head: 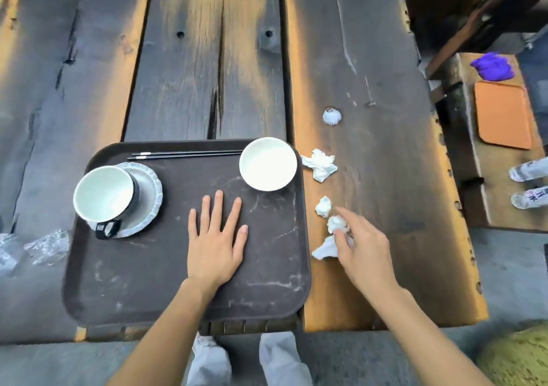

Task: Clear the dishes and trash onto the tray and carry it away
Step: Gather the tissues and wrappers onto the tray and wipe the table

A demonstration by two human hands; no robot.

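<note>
The long table of dark, weathered wooden planks [370, 74] filled most of the scene, and near its close edge sat a dark brown rectangular plastic tray [148, 282], scuffed with pale marks. The person's left hand [218, 237] lay flat on the bare middle of that tray, palm down, fingers spread, gripping nothing. The right hand [360, 249] reached over the wood just beside the tray's right edge, its fingertips closing on a crumpled white paper napkin [336, 225], with another flattened white wad [326, 249] touching the thumb; whether the napkin was already lifted I could not tell. At the tray's left stood a large white-lined mug with a dark outside and handle [103, 197], tilted on a grey scalloped saucer [148, 190]. A plain white bowl [267, 163] sat in the tray's far right corner, with a pair of black chopsticks [186, 155] lying along the far rim. On the table lay a larger crumpled tissue [320, 164], a small white wad [323, 206], and farther off a tiny white cup [331, 116] on its side.
</note>
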